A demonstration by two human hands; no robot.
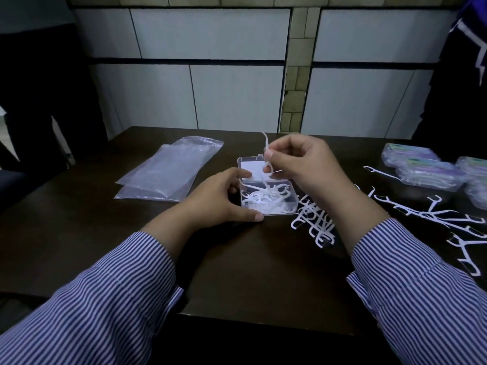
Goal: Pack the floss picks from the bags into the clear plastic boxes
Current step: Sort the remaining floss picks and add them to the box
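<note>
Left hand (218, 198) gripping open clear box (268, 197); right hand (303, 164), 1 o'clock, pinching floss pick (266, 146): lower flat among picks.

So on the table (237, 272) I've got the open box (268, 197) dead center, lid flipped back behind it, a bunch of picks already in it. Left hand (224, 198) sits against its left side, right hand (303, 164) is above it pinching one floss pick (265, 146). Empty bags (168, 172) lie stacked off to the left. Loose picks (316, 222) are scattered right of the box, and filled boxes (427, 167) are piled at the far right.
</note>
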